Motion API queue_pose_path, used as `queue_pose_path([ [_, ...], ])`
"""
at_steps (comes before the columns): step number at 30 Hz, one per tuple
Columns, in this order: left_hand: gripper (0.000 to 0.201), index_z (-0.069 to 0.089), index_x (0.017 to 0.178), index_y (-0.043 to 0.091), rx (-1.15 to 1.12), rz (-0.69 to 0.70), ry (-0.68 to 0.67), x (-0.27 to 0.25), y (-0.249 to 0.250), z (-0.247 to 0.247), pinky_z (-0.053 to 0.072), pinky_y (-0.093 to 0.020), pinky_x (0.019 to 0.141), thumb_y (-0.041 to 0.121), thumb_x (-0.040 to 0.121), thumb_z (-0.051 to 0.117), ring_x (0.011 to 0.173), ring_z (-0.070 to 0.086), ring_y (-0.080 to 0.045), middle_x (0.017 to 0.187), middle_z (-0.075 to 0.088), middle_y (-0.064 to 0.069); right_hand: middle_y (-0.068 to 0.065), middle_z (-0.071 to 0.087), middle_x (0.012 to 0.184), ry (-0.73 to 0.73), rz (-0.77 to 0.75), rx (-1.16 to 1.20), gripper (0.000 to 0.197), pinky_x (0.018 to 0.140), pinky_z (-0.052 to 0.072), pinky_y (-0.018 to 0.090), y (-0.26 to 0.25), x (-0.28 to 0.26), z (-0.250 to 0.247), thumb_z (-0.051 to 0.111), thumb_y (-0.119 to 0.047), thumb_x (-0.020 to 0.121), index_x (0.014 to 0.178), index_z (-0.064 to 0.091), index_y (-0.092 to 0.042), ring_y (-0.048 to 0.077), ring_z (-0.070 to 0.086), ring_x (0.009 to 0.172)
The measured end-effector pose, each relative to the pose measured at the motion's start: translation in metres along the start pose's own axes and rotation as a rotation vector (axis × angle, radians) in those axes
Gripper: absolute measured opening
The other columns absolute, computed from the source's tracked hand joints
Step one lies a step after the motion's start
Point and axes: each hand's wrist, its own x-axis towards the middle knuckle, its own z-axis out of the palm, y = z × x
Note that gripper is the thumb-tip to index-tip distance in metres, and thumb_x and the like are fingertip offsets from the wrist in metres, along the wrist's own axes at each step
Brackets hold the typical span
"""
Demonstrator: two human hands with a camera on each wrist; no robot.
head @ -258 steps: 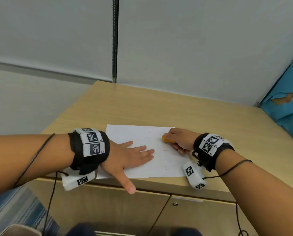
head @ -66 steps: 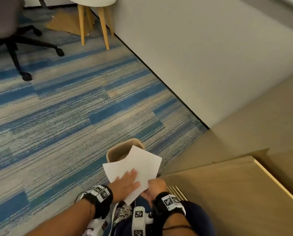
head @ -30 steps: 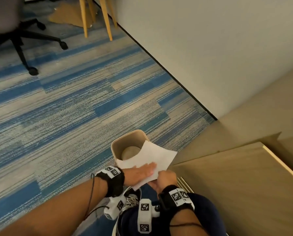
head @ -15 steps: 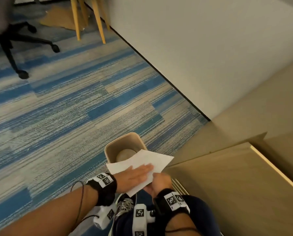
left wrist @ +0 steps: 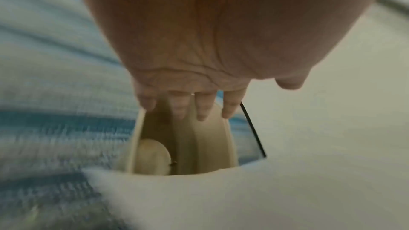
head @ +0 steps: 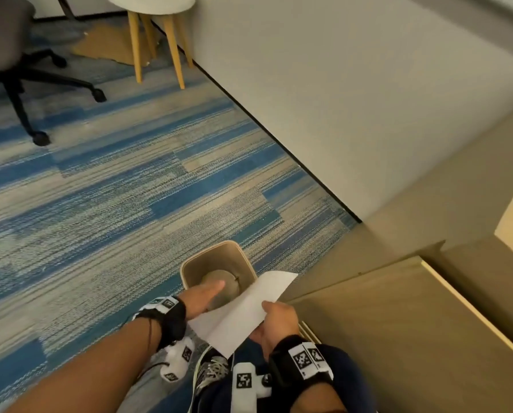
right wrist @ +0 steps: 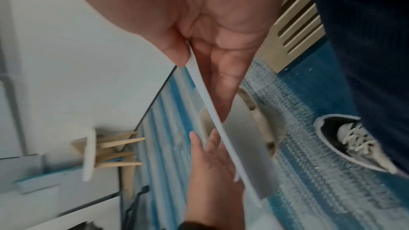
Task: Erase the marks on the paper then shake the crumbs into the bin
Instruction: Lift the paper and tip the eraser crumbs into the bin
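Note:
My right hand (head: 274, 318) pinches the near edge of the white paper (head: 243, 311), thumb on top. The sheet slopes down toward the beige bin (head: 186, 265) on the carpet, its far corner past the bin's right rim. In the right wrist view the paper (right wrist: 221, 128) shows edge-on, held between the thumb and fingers of my right hand (right wrist: 194, 71). My left hand (head: 206, 293) reaches flat over the bin's mouth with straight fingers (left wrist: 200, 109), holding nothing. The bin (left wrist: 199, 142) has a round pale object at its bottom.
A wooden cabinet (head: 398, 323) stands at my right, against the grey wall (head: 338, 99). My sneaker (right wrist: 354, 142) is planted just beside the bin. Farther off on the striped blue carpet (head: 100, 204) are a wooden-legged stool (head: 157, 40) and an office chair (head: 11, 55).
My left hand has slid forward off the sheet and now hovers over the bin's mouth. The paper has swung to the right of the opening, still held in my right hand.

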Motion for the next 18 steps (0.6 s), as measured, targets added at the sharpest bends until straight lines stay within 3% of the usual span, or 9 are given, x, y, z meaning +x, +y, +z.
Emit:
queue_pose_path([
  [2, 0.123, 0.039, 0.153, 0.025, -0.248, -0.002, 0.001, -0.020, 0.020, -0.007, 0.030, -0.041, 0.118, 0.099, 0.056, 0.052, 0.143, 0.038, -0.016, 0.157, 0.040, 0.003, 0.022, 0.068, 0.090, -0.074, -0.019, 0.019, 0.015, 0.068, 0.057, 0.045, -0.010, -0.022, -0.001, 0.046, 0.001, 0.098, 0.098, 0.061, 0.000, 0.034, 0.066, 0.082],
  [5, 0.074, 0.052, 0.139, 0.026, -0.489, -0.054, -0.228, -0.079, 0.058, -0.015, 0.051, -0.042, 0.089, 0.075, 0.083, 0.054, 0.111, 0.063, -0.026, 0.127, 0.063, -0.001, 0.022, 0.073, 0.096, -0.193, -0.134, 0.019, 0.020, 0.075, 0.059, 0.049, -0.031, -0.071, -0.015, 0.047, 0.000, 0.098, 0.111, 0.062, 0.004, 0.035, 0.069, 0.085],
  [6, 0.072, 0.062, 0.132, 0.020, -0.536, -0.062, -0.317, -0.095, 0.067, -0.014, 0.055, -0.044, 0.084, 0.069, 0.080, 0.065, 0.095, 0.069, -0.027, 0.114, 0.070, -0.006, 0.022, 0.074, 0.101, -0.267, -0.184, 0.012, 0.023, 0.079, 0.058, 0.050, -0.039, -0.093, -0.024, 0.048, -0.001, 0.098, 0.114, 0.063, 0.005, 0.036, 0.070, 0.089],
  [8, 0.052, 0.077, 0.109, 0.011, -0.681, 0.078, -0.394, -0.118, 0.076, -0.018, 0.060, -0.040, 0.072, 0.048, 0.073, 0.082, 0.077, 0.072, -0.025, 0.096, 0.075, -0.015, 0.023, 0.074, 0.105, -0.372, -0.291, -0.040, 0.024, 0.078, 0.058, 0.046, -0.049, -0.132, -0.052, 0.052, -0.004, 0.097, 0.110, 0.069, 0.005, 0.035, 0.071, 0.091],
  [9, 0.041, 0.078, 0.105, 0.009, -0.751, 0.171, -0.384, -0.127, 0.078, -0.023, 0.060, -0.038, 0.069, 0.037, 0.076, 0.082, 0.075, 0.072, -0.025, 0.094, 0.075, -0.017, 0.024, 0.074, 0.104, -0.384, -0.349, -0.074, 0.022, 0.073, 0.057, 0.042, -0.054, -0.151, -0.068, 0.056, -0.008, 0.096, 0.106, 0.072, 0.003, 0.034, 0.071, 0.088],
  [10, 0.045, 0.074, 0.113, 0.003, -0.784, 0.242, -0.369, -0.142, 0.083, -0.029, 0.059, -0.040, 0.075, 0.031, 0.078, 0.082, 0.081, 0.072, -0.028, 0.101, 0.073, -0.022, 0.026, 0.074, 0.103, -0.363, -0.406, -0.099, 0.021, 0.070, 0.056, 0.040, -0.057, -0.169, -0.084, 0.061, -0.012, 0.094, 0.102, 0.074, 0.001, 0.035, 0.070, 0.085],
  [13, 0.080, 0.056, 0.132, -0.006, -0.824, 0.373, -0.288, -0.174, 0.093, -0.047, 0.051, -0.052, 0.097, 0.034, 0.073, 0.089, 0.104, 0.066, -0.037, 0.130, 0.058, -0.034, 0.027, 0.073, 0.105, -0.318, -0.509, -0.183, 0.026, 0.073, 0.056, 0.041, -0.063, -0.209, -0.127, 0.063, -0.020, 0.095, 0.105, 0.073, 0.002, 0.037, 0.070, 0.087],
  [16, 0.076, 0.067, 0.123, 0.002, -0.678, 0.490, -0.286, -0.209, 0.115, -0.060, 0.057, -0.048, 0.089, 0.041, 0.062, 0.094, 0.105, 0.068, -0.040, 0.127, 0.063, -0.029, 0.018, 0.076, 0.106, -0.278, -0.605, -0.298, 0.029, 0.069, 0.060, 0.030, -0.060, -0.239, -0.157, 0.051, -0.015, 0.098, 0.110, 0.071, 0.002, 0.032, 0.074, 0.092],
  [18, 0.048, 0.074, 0.113, 0.009, -0.538, 0.567, -0.223, -0.229, 0.132, -0.062, 0.060, -0.040, 0.082, 0.034, 0.073, 0.087, 0.101, 0.071, -0.036, 0.120, 0.069, -0.023, 0.015, 0.077, 0.104, -0.233, -0.653, -0.315, 0.028, 0.070, 0.060, 0.028, -0.055, -0.253, -0.173, 0.052, -0.014, 0.097, 0.108, 0.072, 0.001, 0.031, 0.075, 0.093],
])
